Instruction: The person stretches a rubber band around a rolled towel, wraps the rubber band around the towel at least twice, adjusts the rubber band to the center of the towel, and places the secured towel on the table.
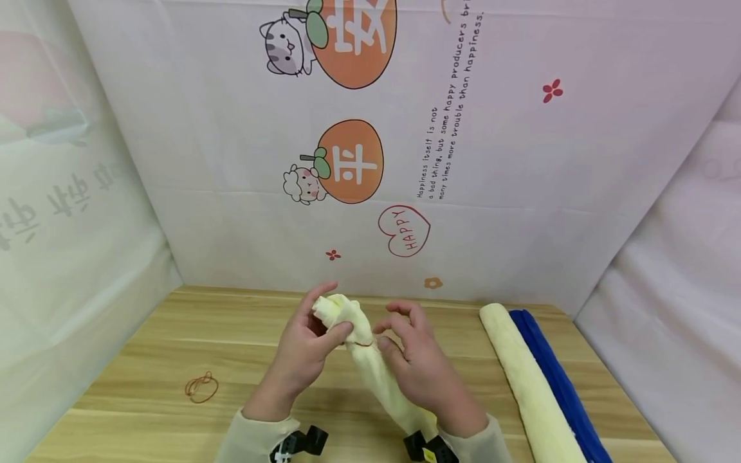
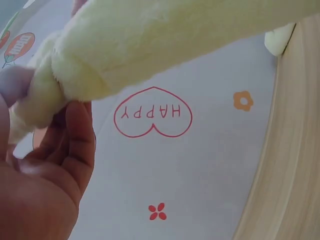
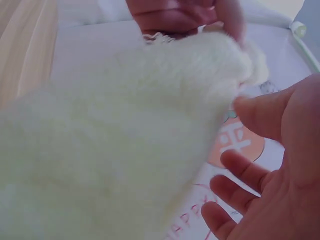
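Observation:
A pale yellow rolled towel [image 1: 379, 379] is held up at a slant above the table. My left hand [image 1: 298, 357] grips it near its upper end, thumb on the near side and fingers behind. A thin reddish-brown rubber band [image 1: 363, 344] circles the roll just below that thumb, where the fabric is pinched in. The towel's fuzzy surface [image 2: 150, 40] shows close up in the left wrist view. Beside the band, my right hand [image 1: 419, 366] has its fingers loosely bent and apart. In the right wrist view, the right thumb's tip lies at the towel's edge, with no grip on it.
Loose rubber bands [image 1: 201, 388] lie tangled on the wooden table [image 1: 145, 360] at left. At right, another pale yellow rolled towel [image 1: 527, 379] lies alongside a blue rolled towel [image 1: 558, 382]. A printed white cloth [image 1: 492, 244] hangs behind the table's far edge.

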`<state>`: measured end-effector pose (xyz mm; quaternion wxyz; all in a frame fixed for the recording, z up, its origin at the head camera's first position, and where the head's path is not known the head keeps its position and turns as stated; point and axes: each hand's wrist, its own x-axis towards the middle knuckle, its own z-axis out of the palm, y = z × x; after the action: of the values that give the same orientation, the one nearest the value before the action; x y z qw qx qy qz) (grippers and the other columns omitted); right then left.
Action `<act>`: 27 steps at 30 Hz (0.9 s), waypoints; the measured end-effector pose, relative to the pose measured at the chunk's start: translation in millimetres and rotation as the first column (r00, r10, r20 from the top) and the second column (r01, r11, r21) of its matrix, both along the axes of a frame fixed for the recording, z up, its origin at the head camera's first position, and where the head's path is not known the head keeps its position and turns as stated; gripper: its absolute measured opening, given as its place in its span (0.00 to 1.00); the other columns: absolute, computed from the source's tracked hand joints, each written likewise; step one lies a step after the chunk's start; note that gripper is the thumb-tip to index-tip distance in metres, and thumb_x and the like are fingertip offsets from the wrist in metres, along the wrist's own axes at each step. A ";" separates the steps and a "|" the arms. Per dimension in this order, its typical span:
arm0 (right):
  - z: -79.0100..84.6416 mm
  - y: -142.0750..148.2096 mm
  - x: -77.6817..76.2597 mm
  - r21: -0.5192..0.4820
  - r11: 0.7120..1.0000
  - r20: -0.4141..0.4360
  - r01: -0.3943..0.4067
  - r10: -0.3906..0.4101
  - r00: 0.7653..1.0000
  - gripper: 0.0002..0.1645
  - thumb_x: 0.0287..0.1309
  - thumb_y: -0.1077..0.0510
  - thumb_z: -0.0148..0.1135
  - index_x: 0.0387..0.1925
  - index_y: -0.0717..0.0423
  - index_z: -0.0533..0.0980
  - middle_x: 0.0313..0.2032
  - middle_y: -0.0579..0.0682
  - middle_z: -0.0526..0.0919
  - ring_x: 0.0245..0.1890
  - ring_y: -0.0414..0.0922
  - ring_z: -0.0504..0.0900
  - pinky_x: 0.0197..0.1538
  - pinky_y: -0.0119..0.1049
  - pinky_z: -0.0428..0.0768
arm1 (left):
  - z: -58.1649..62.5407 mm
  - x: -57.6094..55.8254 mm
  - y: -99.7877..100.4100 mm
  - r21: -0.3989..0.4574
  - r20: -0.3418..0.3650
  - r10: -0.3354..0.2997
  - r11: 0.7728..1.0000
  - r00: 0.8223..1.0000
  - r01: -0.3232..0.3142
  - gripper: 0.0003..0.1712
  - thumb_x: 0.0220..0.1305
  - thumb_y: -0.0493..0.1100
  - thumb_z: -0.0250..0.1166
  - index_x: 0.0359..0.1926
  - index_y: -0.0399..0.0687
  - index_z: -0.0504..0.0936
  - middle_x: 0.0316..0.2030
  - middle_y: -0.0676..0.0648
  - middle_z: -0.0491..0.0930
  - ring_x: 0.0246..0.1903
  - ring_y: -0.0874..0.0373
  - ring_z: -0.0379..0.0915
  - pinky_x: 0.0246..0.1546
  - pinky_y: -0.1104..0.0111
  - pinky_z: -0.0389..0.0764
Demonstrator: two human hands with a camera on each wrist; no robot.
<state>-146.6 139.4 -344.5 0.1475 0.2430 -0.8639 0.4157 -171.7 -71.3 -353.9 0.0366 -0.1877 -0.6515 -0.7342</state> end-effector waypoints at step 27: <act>6.6 3.4 6.9 0.327 0.932 -0.225 0.155 -0.083 0.971 0.05 0.61 0.61 0.66 0.36 0.47 0.79 0.62 0.61 0.68 0.64 0.63 0.62 0.50 0.64 0.66 | -1.3 3.1 -19.1 -0.132 -0.352 -0.022 0.991 0.936 -0.027 0.38 0.62 0.26 0.67 0.70 0.53 0.70 0.47 0.40 0.74 0.32 0.57 0.73 0.32 0.68 0.79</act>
<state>-139.7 142.9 -337.9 0.2176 0.2539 -0.9160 0.2218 -168.6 -90.4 -355.2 0.1410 -0.3174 -0.6825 -0.6431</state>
